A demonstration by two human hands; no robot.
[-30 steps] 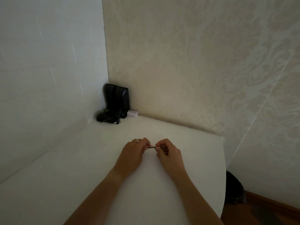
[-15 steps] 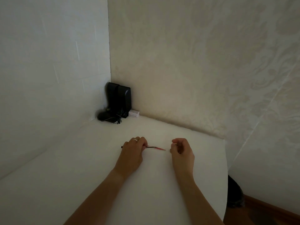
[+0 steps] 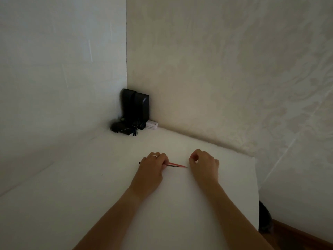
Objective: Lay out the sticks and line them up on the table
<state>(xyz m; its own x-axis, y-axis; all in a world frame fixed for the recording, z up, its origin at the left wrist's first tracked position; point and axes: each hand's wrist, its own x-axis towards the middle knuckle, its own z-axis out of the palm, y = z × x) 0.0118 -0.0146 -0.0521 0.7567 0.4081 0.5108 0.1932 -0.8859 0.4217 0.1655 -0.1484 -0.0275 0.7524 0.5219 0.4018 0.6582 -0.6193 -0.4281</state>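
Red and dark thin wires (image 3: 175, 165) lie low over the white table (image 3: 90, 204), their long axis running left to right, with the tips pointing toward the right hand (image 3: 204, 164). Left hand (image 3: 152, 167) curls its fingers round the near ends and grips them. Right hand's fingers are curled together just beside the wire tips; whether they pinch anything cannot be told. Black speakers (image 3: 136, 109) stand well apart in the far corner.
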